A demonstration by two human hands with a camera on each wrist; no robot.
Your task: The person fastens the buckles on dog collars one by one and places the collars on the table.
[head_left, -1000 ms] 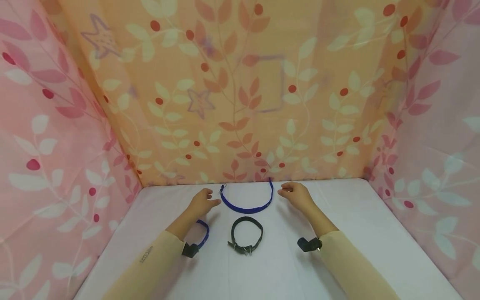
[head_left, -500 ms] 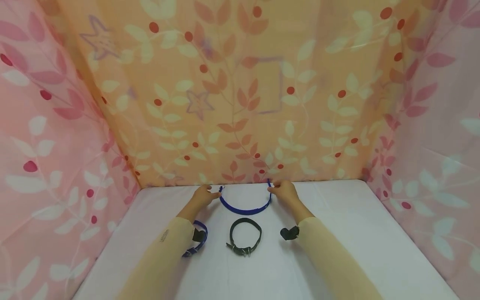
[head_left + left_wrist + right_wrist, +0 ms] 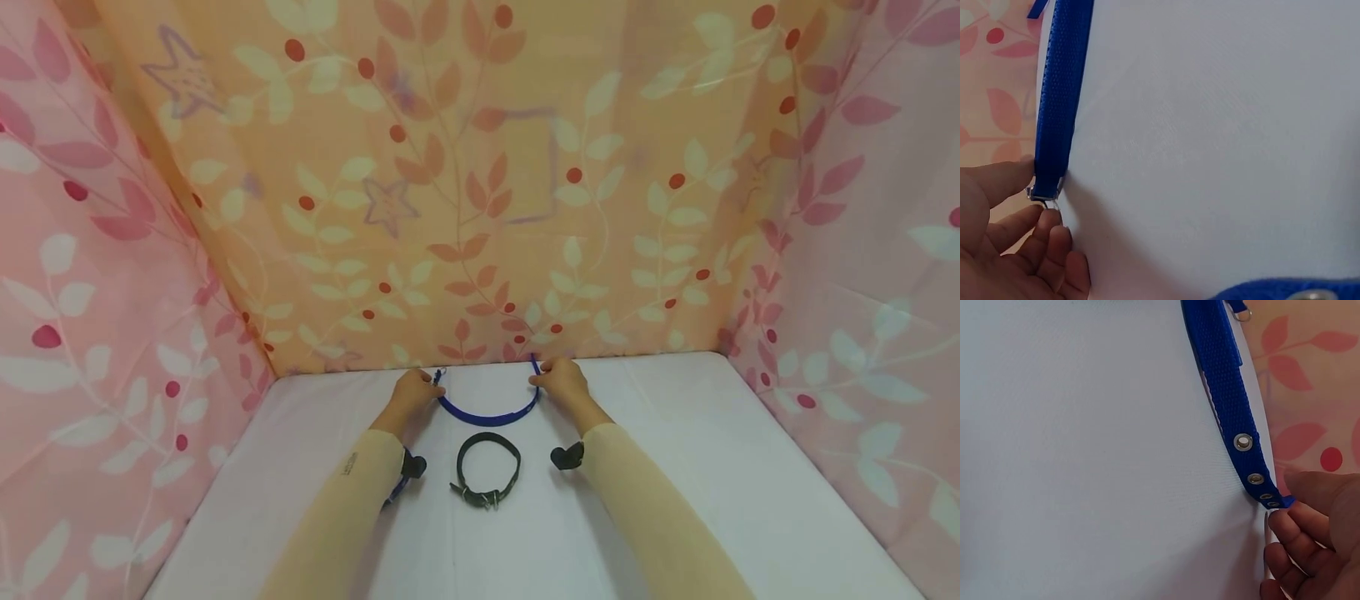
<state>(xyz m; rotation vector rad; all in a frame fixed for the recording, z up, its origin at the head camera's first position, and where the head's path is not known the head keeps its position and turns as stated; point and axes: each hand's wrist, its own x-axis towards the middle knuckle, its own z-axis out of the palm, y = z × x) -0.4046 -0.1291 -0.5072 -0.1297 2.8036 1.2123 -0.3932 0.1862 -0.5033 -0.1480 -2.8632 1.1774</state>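
I observe both hands engaged with one long blue collar (image 3: 487,421), located at the far edge of the white table (image 3: 750,467), just in front of the orange leaf-print backdrop (image 3: 637,242). The collar lies in a U shape, its curve toward the person and its two ends toward the backdrop. The left hand (image 3: 411,393) grasps the buckle end, thumb against the webbing and fingers curled by the metal buckle (image 3: 1044,195). The right hand (image 3: 1316,537) pinches the opposite end between thumb and forefinger, next to a row of metal eyelets (image 3: 1236,442). Neither hand is clenched on nothing, and neither is released. A black collar (image 3: 480,500), buckled into a loop, rests on the table nearer the person, between the forearms and touched by neither hand. A second blue collar (image 3: 396,492) lies to its left, mostly hidden beneath the left sleeve (image 3: 330,517). Both sleeves are beige; a black device (image 3: 567,456) sits at each wrist.
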